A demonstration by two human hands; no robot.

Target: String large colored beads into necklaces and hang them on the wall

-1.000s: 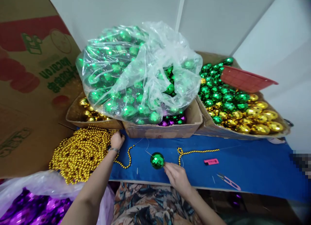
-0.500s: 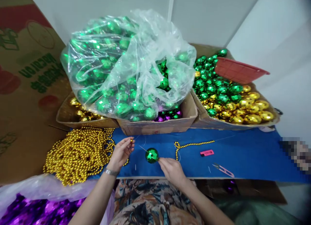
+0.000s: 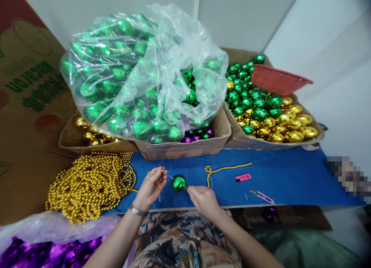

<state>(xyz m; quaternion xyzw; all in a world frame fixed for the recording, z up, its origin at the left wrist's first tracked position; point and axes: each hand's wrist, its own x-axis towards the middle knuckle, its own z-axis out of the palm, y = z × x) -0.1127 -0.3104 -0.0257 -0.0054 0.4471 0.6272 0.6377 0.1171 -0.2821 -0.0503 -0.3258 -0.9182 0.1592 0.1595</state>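
A shiny green faceted ball [image 3: 179, 183] is held just above the blue tabletop, between my two hands. My right hand [image 3: 204, 200] is closed in a pinch at the ball's right end. From its left side a thin pale needle-like piece [image 3: 170, 177] points toward my other hand. The fingers of my left hand [image 3: 152, 185] are pinched on a gold bead strand [image 3: 149, 172], close to that thin piece. Further right lies a short gold bead string [image 3: 228, 168] with a looped end and a clear thread.
A heap of gold bead strands [image 3: 92, 187] lies left. Behind stand boxes of balls, a plastic bag [image 3: 121, 78] of green balls and a red basket [image 3: 279, 80]. Pink-handled thread snips [image 3: 262, 196] and a pink tag-like piece [image 3: 243, 177] rest at right. Purple balls [image 3: 52, 252] fill a bag below left.
My left hand has moved right, bringing the gold beads up to the thin piece at the green ball. My right hand keeps its pinch. The whole view has shifted slightly.
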